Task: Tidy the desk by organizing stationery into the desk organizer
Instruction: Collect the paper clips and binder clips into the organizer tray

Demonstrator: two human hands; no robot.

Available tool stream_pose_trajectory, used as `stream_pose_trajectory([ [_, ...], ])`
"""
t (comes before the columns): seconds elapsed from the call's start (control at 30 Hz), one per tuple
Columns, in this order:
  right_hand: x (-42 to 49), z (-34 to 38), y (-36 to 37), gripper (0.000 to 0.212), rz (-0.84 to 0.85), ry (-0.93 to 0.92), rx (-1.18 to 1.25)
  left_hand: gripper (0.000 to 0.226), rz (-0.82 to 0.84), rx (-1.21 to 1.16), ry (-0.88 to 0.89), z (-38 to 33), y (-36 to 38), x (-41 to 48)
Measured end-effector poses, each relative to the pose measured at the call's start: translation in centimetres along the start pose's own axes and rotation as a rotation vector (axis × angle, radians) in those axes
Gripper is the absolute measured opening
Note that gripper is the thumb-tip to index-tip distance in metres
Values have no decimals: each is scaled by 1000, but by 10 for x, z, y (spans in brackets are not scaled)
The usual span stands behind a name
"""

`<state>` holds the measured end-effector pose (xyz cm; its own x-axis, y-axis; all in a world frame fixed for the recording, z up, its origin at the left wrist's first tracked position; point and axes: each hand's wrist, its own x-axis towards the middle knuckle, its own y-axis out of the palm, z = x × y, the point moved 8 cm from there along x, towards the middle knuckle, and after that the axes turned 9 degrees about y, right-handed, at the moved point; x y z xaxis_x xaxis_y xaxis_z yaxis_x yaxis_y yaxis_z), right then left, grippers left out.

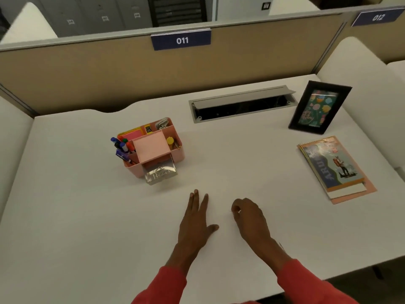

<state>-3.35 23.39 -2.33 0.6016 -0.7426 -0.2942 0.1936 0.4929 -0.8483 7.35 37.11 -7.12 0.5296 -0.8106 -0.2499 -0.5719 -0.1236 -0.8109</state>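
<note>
The left hand [196, 222] lies flat on the desk [76, 205], fingers spread and empty. The right hand [249, 218] rests curled, fingers bent under; whether it grips anything is unclear. The pink organizer [153, 148] sits beyond, left, holding pens [122, 148] and notes [132, 134]. Signs read "011" [182, 40] and "012" [378, 17].

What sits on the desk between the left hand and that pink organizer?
Nothing: the head view shows bare desk between left hand and pink organizer.
</note>
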Motion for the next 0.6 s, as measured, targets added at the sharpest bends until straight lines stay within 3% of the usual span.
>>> stream_pose_trajectory([
  [0.17, 24, 132, -13, 13, 35, -244, 243, 105, -32, -21, 22, 4, -1, -1],
  [0.3, 35, 222, 0, 17, 38, -411, 243, 77, -116, -43, 51, 14, -4, -7],
  [0.47, 60, 253, 47, 19, 154, -301, 123, 61, -134, 61, 170, 26, 3, -22],
  [0.6, 64, 257, 55, 26, 107, -355, -20, 61, -135, 82, 207, 35, 11, -25],
])
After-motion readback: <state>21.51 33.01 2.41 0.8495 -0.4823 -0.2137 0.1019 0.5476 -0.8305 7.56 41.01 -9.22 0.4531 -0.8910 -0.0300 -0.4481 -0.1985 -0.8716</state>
